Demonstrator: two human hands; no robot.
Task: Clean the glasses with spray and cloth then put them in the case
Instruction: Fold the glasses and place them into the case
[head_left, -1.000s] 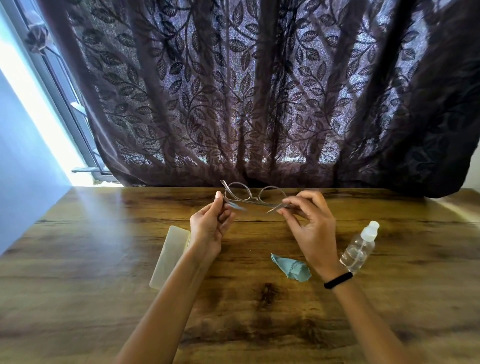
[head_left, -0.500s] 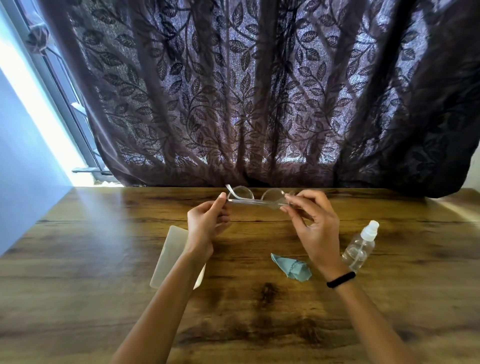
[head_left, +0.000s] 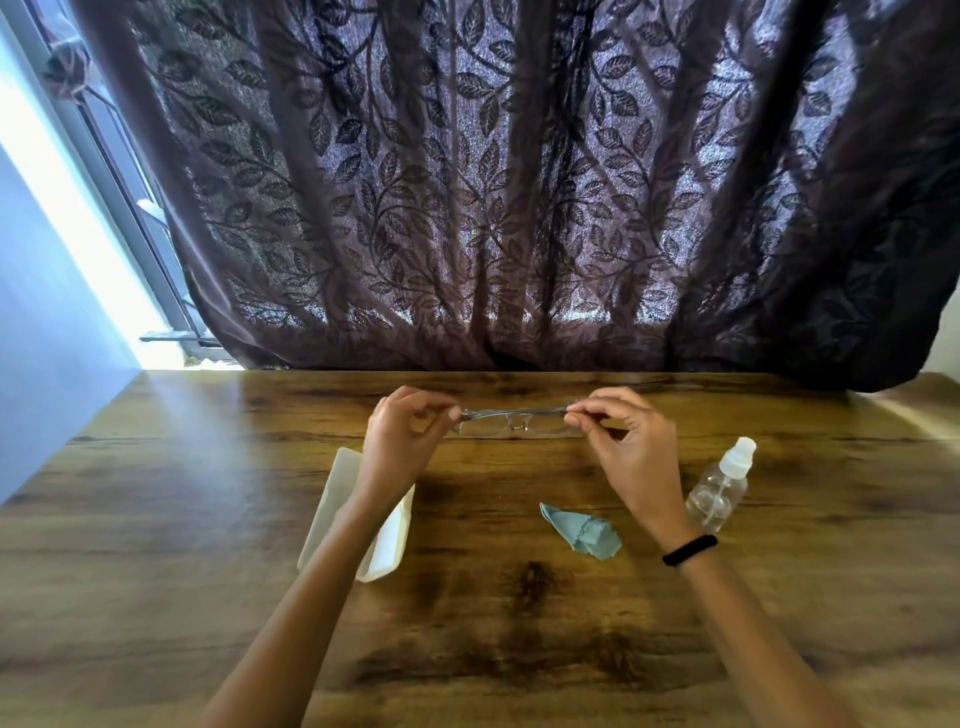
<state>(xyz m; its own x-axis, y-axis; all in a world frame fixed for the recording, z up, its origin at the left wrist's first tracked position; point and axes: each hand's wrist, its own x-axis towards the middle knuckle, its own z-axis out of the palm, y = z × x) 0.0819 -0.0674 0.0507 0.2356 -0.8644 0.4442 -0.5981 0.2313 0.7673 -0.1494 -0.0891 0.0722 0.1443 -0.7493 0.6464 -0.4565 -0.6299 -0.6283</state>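
Wall (head_left: 41, 364): pale blue, at the far left edge.
Window frame (head_left: 136, 208): dark, slanting beside the wall, with bright daylight between the two.
Curtain (head_left: 519, 182): dark purple with a leaf pattern, hung across the whole back of the view down to the far edge of the table.
Table (head_left: 156, 519): wood-grain top, brown, bearing all items listed below.
Case (head_left: 335, 499): cream-white, long and narrow, lay flat on the table left of centre. The left forearm crossed above it and hid its middle.
Left hand (head_left: 405, 436): fingers curled, thumb and forefinger pinched on the left end of the glasses. Raised near the far side of the table.
Glasses (head_left: 519, 421): thin frame with clear lenses, held level between the two hands, one end in each. They were well apart from the case and beyond the cloth. Whether they touched the table could not be told.
Cloth (head_left: 582, 530): light blue, crumpled into a loose fold, lay on the table between the two forearms, near the right wrist.
Right hand (head_left: 634, 457): fingers curled, thumb and forefinger pinched on the right end of the glasses.
Wristband (head_left: 690, 550): black, worn on the right wrist.
Spray bottle (head_left: 719, 488): clear plastic with a white cap, stood on the table just right of the right hand, untouched by either hand.
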